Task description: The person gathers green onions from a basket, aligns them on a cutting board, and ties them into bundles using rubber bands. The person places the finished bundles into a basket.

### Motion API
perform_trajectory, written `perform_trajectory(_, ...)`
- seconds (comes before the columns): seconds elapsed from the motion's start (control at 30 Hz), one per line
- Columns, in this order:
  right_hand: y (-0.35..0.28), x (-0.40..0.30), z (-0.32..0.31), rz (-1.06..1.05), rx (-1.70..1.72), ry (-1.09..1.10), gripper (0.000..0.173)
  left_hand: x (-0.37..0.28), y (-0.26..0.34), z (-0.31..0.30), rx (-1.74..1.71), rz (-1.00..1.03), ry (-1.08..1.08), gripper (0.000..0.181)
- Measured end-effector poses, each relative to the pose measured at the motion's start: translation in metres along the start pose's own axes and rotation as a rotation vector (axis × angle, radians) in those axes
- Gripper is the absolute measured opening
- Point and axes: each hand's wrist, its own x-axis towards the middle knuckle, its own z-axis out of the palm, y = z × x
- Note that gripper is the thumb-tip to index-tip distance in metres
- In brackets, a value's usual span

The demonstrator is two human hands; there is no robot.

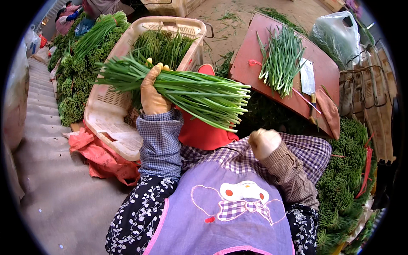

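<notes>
My left hand (153,92), in a tan glove, grips a bunch of long green garlic chives (197,92) held level over the crate's right side, its pale cut ends pointing right. My right hand (264,142), also gloved and blurred, is curled above my checked lap, below and right of the cut ends; whether it holds anything cannot be told. A second heap of chives (282,60) lies on a reddish board (248,47). Beside it on the board are a cleaver (307,76) with a wooden handle, a pink strip (306,100) and a brown cloth (328,113).
A plastic crate (108,127) at left holds more greens. Stacked bundles (71,86) line the far left, others (341,178) the right. A red sack (98,156) lies by the crate. A plastic bag (334,35) stands behind the board. Other people (65,19) sit far back left.
</notes>
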Motion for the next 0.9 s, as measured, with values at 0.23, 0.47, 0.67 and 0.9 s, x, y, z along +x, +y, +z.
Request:
perform_trajectory(0.23,-0.035,-0.005,-0.047,-0.473,1.118,-0.115,0.088,-0.054,0.013,0.085,-0.014,0.359,-0.298,0.032)
perform_trajectory(0.47,-0.053,0.024,-0.060,-0.567,2.103,-0.380,0.095,-0.105,-0.020,0.118,0.289,0.978,-0.854,0.057)
perform_trajectory(0.67,-0.012,0.009,-0.062,-0.469,2.452,-0.352,0.076,-0.108,-0.049,0.082,0.963,0.619,-1.541,0.037)
perform_trajectory(0.9,0.036,0.000,-0.081,-0.524,2.181,-0.552,0.049,-0.155,-0.104,0.107,0.922,1.427,-1.807,0.040)
